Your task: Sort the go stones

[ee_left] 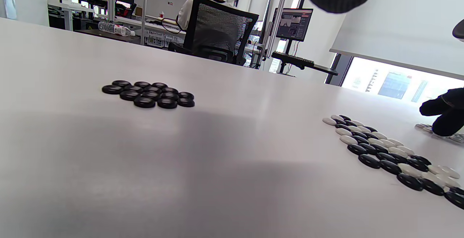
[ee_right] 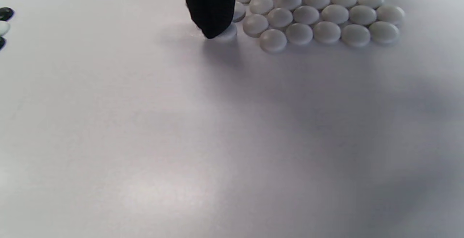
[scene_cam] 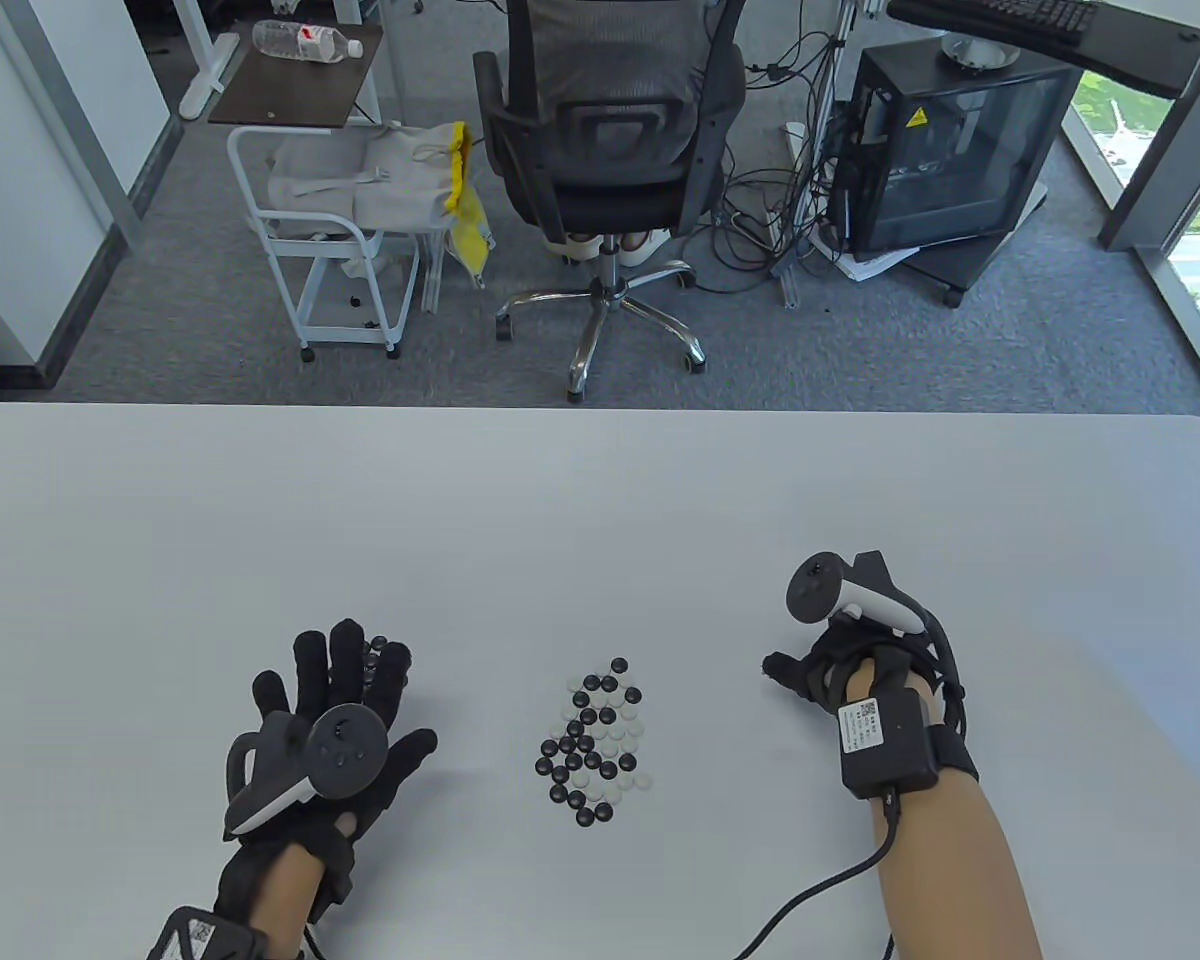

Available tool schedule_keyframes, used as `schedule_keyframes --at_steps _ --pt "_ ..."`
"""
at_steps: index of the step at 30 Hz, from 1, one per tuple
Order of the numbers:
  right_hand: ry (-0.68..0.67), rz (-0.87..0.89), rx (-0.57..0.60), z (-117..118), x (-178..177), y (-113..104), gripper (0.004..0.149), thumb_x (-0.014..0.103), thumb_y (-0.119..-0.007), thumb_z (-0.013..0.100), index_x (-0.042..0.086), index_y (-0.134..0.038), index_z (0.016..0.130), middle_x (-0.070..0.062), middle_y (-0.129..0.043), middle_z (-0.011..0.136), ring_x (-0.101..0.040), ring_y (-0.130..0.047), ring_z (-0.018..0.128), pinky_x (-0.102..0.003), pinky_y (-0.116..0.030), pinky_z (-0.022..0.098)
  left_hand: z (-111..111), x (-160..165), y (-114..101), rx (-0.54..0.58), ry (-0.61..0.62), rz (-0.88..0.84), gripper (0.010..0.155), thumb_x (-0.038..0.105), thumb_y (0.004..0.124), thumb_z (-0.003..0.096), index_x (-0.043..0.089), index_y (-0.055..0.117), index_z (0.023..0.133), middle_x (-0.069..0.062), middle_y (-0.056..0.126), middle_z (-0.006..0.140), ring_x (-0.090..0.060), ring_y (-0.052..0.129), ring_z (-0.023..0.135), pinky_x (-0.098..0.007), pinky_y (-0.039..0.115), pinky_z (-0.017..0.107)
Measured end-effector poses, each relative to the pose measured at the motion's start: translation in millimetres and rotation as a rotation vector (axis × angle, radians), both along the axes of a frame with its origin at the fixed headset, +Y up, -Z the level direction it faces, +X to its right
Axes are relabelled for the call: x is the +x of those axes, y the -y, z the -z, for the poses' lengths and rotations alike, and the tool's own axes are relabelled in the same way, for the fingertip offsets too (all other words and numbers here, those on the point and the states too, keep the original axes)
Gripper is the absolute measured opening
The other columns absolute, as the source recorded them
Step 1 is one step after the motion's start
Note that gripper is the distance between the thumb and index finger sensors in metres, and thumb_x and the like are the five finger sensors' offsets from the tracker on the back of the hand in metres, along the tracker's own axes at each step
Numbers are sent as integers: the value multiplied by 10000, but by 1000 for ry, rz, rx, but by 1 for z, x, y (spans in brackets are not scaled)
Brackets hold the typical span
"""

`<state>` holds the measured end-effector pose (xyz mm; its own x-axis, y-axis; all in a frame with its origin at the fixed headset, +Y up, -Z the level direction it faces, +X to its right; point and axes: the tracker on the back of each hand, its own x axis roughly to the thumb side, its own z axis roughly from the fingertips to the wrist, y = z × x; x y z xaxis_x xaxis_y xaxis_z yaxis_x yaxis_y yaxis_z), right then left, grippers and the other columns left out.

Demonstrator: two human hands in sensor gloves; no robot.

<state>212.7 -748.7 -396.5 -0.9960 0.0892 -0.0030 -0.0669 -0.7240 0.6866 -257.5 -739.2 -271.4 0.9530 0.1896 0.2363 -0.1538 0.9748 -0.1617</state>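
Mixed pile of Go stones (scene_cam: 595, 742) lay between the hands. Left hand (scene_cam: 325, 745) spread flat; right hand (scene_cam: 840, 670) fingertip pressed a white stone (ee_right: 227, 33).

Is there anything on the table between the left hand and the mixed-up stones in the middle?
Nothing visible. Bare table lies between the left hand and the mixed stones. The black stones already sorted sit under its fingers, not in the path.

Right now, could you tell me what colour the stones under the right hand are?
White, clearest in the right wrist view: sorted white stones.
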Motion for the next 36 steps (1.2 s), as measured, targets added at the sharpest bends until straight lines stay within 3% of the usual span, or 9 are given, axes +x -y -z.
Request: schedule_keyframes --at_steps 9,15,21,29,32,36 --pt "-12 53 23 -1 -2 -5 668 503 -536 570 91 -784 1034 -371 -189 1148 -650 -26 953 -898 -155 584 1 0 2 -10 -8 12 832 564 566 570 164 163 1178 -278 -134 1124 -538 -164 943 -813 2 530" --pt "-174 165 54 -16 -38 -19 663 503 -531 576 94 -780 1035 -373 -192 1150 -654 -33 952 -897 -162 580 3 -2 3 -12 -14 11 833 565 565 570 162 163 1178 -280 -132 1126 -540 -160 944 -814 3 529" --pt "-390 214 7 -43 -90 -22 659 505 -531 575 102 -765 1041 -371 -180 1149 -654 -28 948 -898 -166 579 3 -1 2 -6 -12 11 832 565 565 570 164 164 1178 -279 -129 1126 -539 -157 946 -813 5 531" --pt "-595 215 -99 -80 -139 4 681 518 -525 567 110 -675 1091 -377 -113 1135 -656 0 935 -899 -156 576 3 0 2 -6 -9 19 832 565 565 570 162 164 1178 -280 -128 1127 -540 -155 947 -814 6 530" --pt "-613 198 -110 -84 -144 12 708 521 -519 568 102 -570 1136 -392 -48 1116 -660 26 922 -900 -140 572 2 0 2 -1 -5 20 832 566 565 570 163 164 1178 -281 -128 1127 -542 -155 946 -814 7 530" --pt "-585 193 -111 -85 -136 14 702 515 -520 568 102 -563 1133 -396 -47 1113 -658 26 920 -898 -137 572 2 0 1 1 -4 19 832 566 565 570 164 165 1178 -281 -127 1127 -542 -155 946 -814 7 530"
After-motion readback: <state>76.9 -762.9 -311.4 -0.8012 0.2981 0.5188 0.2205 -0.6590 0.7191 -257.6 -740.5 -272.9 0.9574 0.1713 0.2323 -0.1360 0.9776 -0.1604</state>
